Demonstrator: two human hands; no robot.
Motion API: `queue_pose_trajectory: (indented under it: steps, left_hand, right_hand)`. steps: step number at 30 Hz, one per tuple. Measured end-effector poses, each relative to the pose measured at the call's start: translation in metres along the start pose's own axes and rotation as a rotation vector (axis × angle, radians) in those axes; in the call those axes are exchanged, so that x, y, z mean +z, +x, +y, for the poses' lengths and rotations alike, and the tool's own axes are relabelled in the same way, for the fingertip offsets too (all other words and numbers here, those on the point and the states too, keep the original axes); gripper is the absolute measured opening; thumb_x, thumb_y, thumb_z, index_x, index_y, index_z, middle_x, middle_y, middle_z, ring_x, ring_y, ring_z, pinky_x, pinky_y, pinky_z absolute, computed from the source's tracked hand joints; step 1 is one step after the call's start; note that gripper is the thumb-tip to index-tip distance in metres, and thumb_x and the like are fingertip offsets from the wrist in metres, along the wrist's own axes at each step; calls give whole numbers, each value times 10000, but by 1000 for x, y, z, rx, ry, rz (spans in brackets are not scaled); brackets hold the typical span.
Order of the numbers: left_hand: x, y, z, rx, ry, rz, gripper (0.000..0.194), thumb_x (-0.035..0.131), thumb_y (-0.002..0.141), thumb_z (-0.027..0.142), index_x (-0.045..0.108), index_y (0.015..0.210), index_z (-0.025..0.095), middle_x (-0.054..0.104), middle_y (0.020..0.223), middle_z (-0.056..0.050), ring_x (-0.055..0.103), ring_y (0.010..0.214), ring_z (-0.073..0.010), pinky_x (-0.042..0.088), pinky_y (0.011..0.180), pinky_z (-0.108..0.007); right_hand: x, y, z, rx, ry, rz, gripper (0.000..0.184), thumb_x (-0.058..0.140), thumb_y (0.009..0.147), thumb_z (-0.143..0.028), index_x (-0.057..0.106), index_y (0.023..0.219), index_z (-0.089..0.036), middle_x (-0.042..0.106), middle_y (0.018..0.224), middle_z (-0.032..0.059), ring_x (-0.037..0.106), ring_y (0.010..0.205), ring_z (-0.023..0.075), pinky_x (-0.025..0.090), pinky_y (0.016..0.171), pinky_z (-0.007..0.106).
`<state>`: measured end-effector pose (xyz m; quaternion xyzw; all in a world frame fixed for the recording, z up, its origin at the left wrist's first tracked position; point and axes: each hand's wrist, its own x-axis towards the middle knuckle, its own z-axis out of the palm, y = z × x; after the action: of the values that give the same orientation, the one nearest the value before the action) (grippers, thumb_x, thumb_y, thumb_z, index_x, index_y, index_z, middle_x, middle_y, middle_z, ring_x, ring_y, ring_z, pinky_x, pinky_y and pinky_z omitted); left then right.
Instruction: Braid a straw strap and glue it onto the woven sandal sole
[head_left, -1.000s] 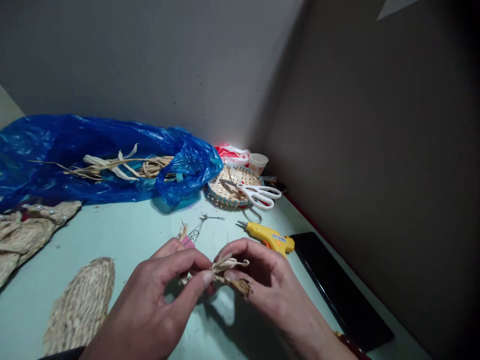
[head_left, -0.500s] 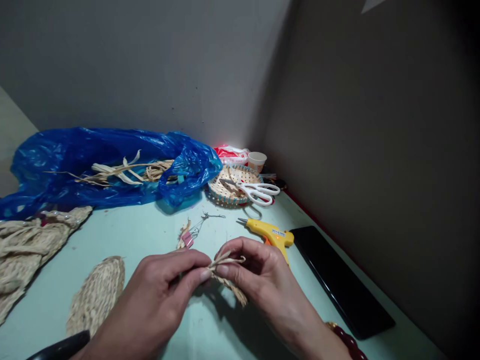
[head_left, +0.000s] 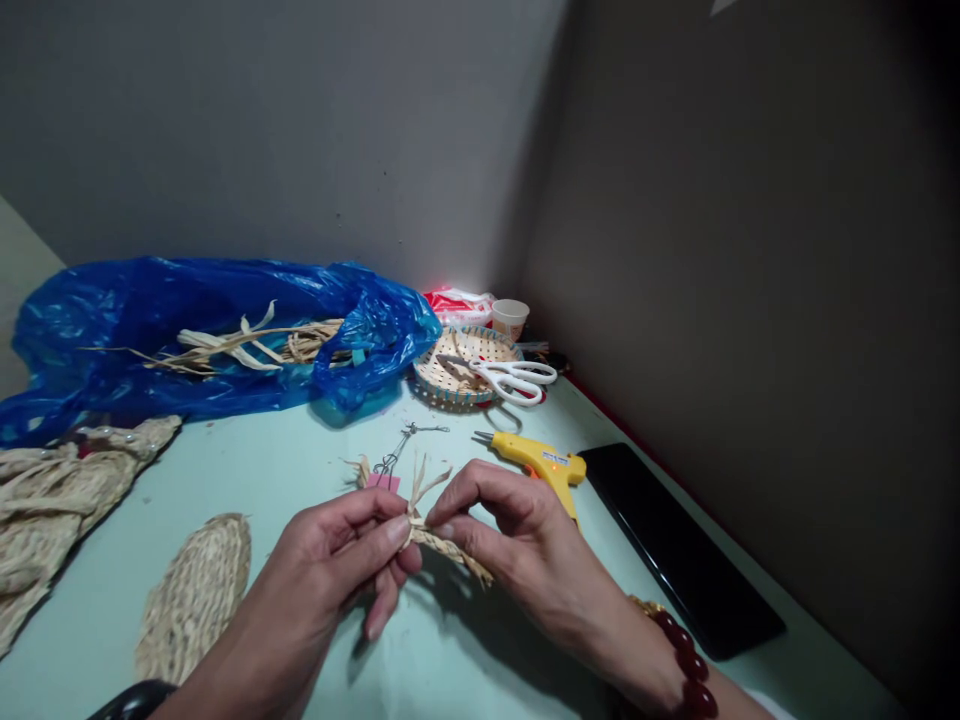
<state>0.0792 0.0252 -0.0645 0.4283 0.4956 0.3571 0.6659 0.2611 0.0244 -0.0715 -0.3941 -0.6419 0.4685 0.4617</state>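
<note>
A pale braid of dried plant fibre (head_left: 450,548) runs between my two hands, its frayed end pointing to the lower right. My left hand (head_left: 349,565) pinches the braid between thumb and forefinger, other fingers curled below. Thumb and fingertips of my right hand (head_left: 510,520) press together on the strands just right of that pinch. Loose strands (head_left: 421,487) stick up from the braid between the hands. Right behind my left fingers, a pink binder clip (head_left: 384,482) is fastened near more fibre, with twisted wire (head_left: 401,437) leading away from it.
A yellow glue gun (head_left: 536,458) and a black flat device (head_left: 679,550) lie to the right. White-handled scissors (head_left: 514,378) rest on a woven basket (head_left: 427,375) beside a paper cup (head_left: 511,318). A blue plastic bag (head_left: 187,285) holds fibre strips. Woven pieces (head_left: 195,590) lie at left.
The loose strands, earlier lying to the right under my right fingers, now stand up. My left fingers have opened out somewhat below the braid. The pink clip has turned.
</note>
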Motion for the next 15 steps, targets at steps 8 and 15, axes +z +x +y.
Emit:
queue_pose_trajectory:
  steps: [8,15]
  left_hand:
    - [0,-1,1,29,20,21,179,675,827,334,635,750,177,653,624,40,433,438,-54,317,558,-230]
    - [-2,1,-3,109,173,29,234,660,836,394,617,699,209,503,430,86,427,445,-91,349,562,-237]
  right_hand:
    - [-3,-1,4,-146,-203,-99,55,651,916,-247,657,970,-239,663,939,0,601,867,154,449,768,261]
    - [13,-10,3,33,-203,39,228,725,848,-317,537,953,-241,592,867,-5,555,798,166,439,725,267]
